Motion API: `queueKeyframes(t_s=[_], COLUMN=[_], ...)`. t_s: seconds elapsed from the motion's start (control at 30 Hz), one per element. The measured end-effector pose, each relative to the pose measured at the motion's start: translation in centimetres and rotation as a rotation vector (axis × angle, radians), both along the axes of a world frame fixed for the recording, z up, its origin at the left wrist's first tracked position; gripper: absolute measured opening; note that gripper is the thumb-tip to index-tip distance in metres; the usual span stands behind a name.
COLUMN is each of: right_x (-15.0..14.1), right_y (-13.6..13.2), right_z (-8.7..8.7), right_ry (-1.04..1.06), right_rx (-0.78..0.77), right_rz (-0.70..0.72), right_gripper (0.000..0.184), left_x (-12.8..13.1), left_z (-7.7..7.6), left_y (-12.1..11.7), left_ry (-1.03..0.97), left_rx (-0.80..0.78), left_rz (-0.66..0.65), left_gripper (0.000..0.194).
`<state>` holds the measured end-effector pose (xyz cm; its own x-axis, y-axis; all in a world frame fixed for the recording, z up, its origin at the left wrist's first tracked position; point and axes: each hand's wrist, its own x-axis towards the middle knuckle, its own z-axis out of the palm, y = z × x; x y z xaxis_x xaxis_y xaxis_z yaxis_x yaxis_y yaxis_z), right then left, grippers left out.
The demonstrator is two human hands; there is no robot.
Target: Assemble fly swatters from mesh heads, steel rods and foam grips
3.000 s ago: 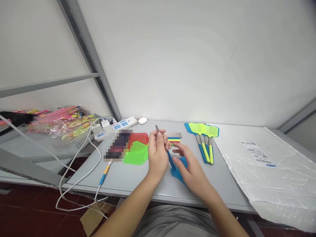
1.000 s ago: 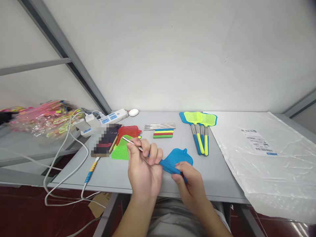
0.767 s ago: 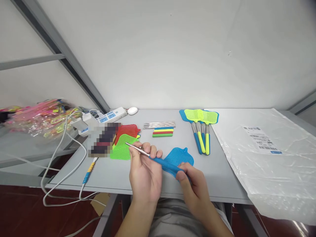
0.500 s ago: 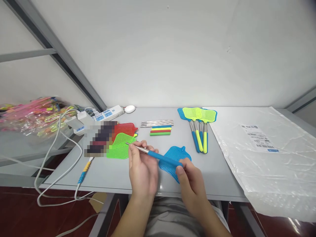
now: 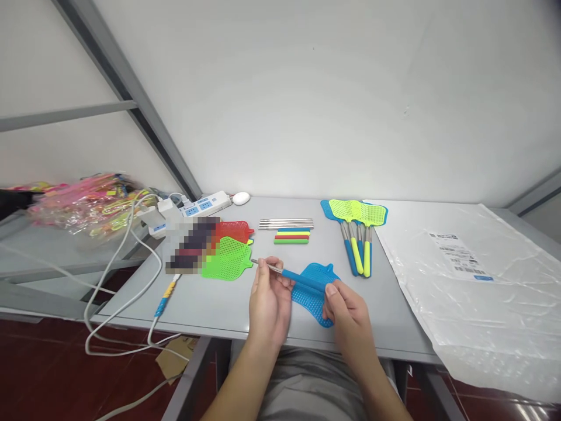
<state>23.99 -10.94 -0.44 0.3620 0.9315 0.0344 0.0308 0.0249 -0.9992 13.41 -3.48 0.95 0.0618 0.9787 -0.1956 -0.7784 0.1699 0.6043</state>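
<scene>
My left hand [image 5: 268, 298] pinches the bare metal end of a thin rod [image 5: 268, 266] that carries a blue handle sleeve [image 5: 303, 280]. My right hand [image 5: 346, 305] grips the other end of that blue sleeve. The rod is held level just above a loose blue swatter head [image 5: 312, 292] lying on the grey table [image 5: 219, 304]. Beyond my hands lie several bare metal rods [image 5: 286, 223] and a stack of coloured sleeves [image 5: 292, 236]. Green [image 5: 225, 266] and red [image 5: 232, 231] swatter heads lie to the left.
Several finished yellow and blue swatters [image 5: 357, 234] lie at the back right. A clear plastic bag with a label [image 5: 468, 280] covers the table's right side. A power strip [image 5: 204, 204], white cables [image 5: 131, 257] and a blurred object [image 5: 193, 245] sit at left, with bagged colourful items [image 5: 83, 202] beyond.
The rod went from upright in my left hand to level between both hands, and the blue sleeve has slid further along it. My right hand took hold of the sleeve's end.
</scene>
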Motion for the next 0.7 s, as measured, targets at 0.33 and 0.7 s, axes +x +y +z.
queueKeyframes(t_s=[0.33, 0.7], right_x=[-1.1, -1.3], right_y=[1.1, 1.6], right_z=[-0.8, -3.7], right_ry=[-0.992, -1.313], right_rx=[0.143, 0.170], right_rz=[-0.144, 0.005], right_gripper=[0.040, 0.032], left_x=[-4.4, -7.3], left_z=[2.6, 1.5], left_y=[1.6, 1.4], left_ry=[0.100, 0.937], left_rx=[0.121, 0.372], left_rz=[0.002, -0.344], left_gripper=[0.031, 0.029])
